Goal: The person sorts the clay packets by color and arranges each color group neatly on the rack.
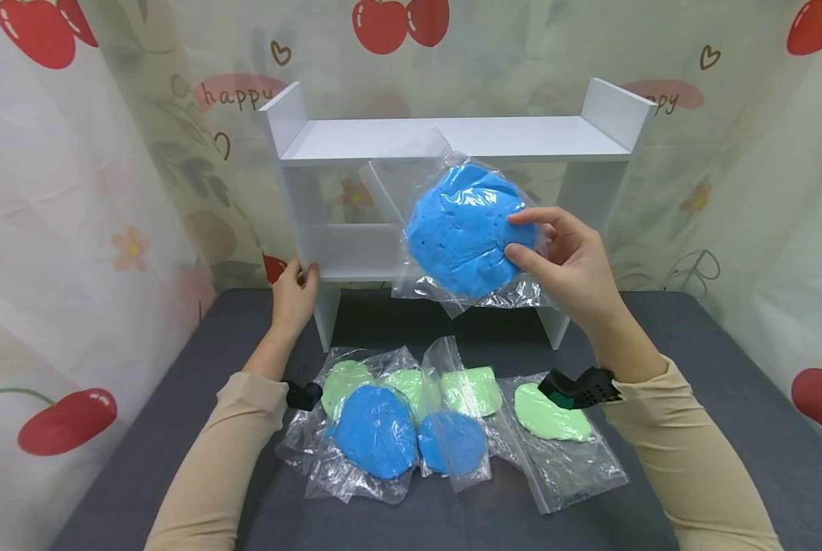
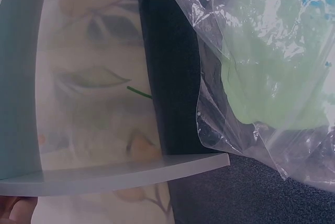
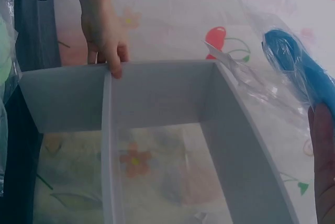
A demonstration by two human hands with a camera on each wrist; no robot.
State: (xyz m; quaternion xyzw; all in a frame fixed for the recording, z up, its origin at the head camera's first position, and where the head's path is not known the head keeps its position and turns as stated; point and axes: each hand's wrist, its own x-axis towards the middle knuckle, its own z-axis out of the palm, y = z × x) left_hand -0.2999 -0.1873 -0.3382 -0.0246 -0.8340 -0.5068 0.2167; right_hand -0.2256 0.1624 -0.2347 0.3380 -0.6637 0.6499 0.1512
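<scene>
My right hand [image 1: 571, 264] pinches the right edge of a clear plastic bag holding a flat blue lump of clay-like dough [image 1: 462, 229], raised in front of the white shelf [image 1: 445, 139]. In the right wrist view, this blue lump [image 3: 293, 56] appears edge-on beside my fingers. At the shelf's left side panel, my left hand [image 1: 292, 302] grips the edge near the lower board. From the right wrist camera, the left hand [image 3: 104, 38] has its fingertips over that panel's edge where the board meets it.
On the dark table [image 1: 156, 459], several bagged lumps lie before the shelf. Among them are a blue lump [image 1: 376, 432], a smaller blue one [image 1: 455, 442] and a pale green one [image 1: 552, 413]. Some bags overlap. Printed curtains [image 1: 762, 229] surround the table.
</scene>
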